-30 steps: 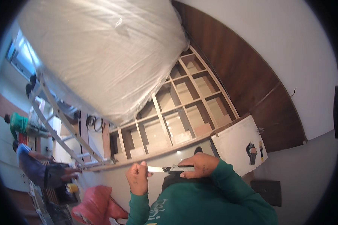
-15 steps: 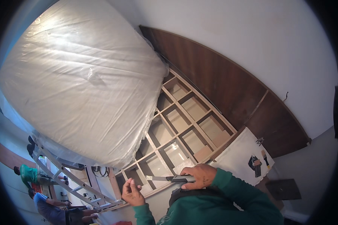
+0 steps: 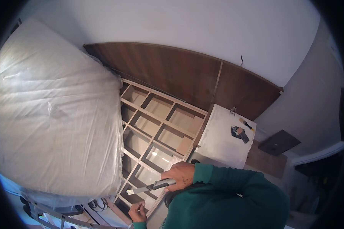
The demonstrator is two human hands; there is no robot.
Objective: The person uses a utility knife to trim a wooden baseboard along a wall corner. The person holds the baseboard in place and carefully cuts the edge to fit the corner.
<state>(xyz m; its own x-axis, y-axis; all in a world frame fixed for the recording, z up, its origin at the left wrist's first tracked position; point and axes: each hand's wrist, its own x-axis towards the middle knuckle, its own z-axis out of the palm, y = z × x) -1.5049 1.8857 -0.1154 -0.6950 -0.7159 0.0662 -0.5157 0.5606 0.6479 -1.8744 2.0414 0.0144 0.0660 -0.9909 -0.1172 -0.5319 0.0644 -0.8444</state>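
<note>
My right hand [image 3: 180,176] is closed around the grey and black handle of a utility knife [image 3: 161,184]. Its long blade is out and points left over the slatted wooden frame. Just below the blade tip, my left hand [image 3: 138,212] has thumb and fingers drawn together in a pinch. Whatever those fingers hold, if anything, is too small to make out. Beneath both hands lies the bed base [image 3: 155,142], a grid of wooden strips with open compartments. A mattress [image 3: 57,114] wrapped in clear plastic leans over its left part.
A dark brown panel [image 3: 160,68] stands along the wall behind the base. On the right, a white-covered surface [image 3: 218,141] carries a paintbrush [image 3: 247,124] and a dark tool [image 3: 240,134]. A grey box [image 3: 279,142] sits beyond it. Lower left are a ladder [image 3: 63,220] and cables [image 3: 98,205].
My view has turned right, so the mattress shifts left and the two people at lower left are out of sight. My right hand still grips the knife; my left hand sits lower, below its tip.
</note>
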